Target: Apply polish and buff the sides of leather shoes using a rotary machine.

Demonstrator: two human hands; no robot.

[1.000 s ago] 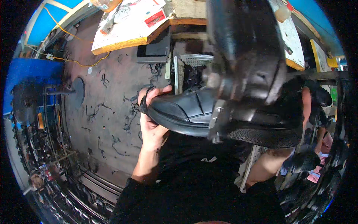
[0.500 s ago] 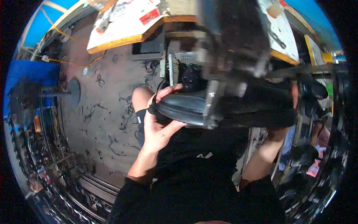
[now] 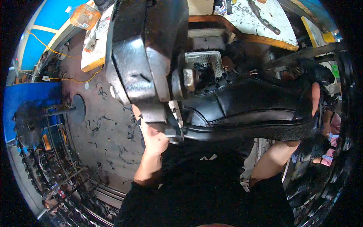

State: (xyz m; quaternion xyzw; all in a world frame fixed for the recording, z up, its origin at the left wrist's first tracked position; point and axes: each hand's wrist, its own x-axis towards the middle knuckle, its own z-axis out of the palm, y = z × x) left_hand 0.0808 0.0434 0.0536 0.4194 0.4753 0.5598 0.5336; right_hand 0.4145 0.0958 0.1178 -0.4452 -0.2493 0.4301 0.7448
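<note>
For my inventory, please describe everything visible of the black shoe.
The black shoe looks like smooth, shiny leather, with seams and a thick sole, grained at the heel. Toe left, sole toward the picture's lower edge, it is partly behind a machine head. The right hand holds its heel; contact with the left hand is hidden.

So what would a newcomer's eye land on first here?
Probably the bulky metal machine, looming left of centre and hiding the toe of a big black shoe. The right hand holds the shoe's heel at right, while the left hand is partly hidden behind the machine. An orange bottle stands out at upper left.
</note>
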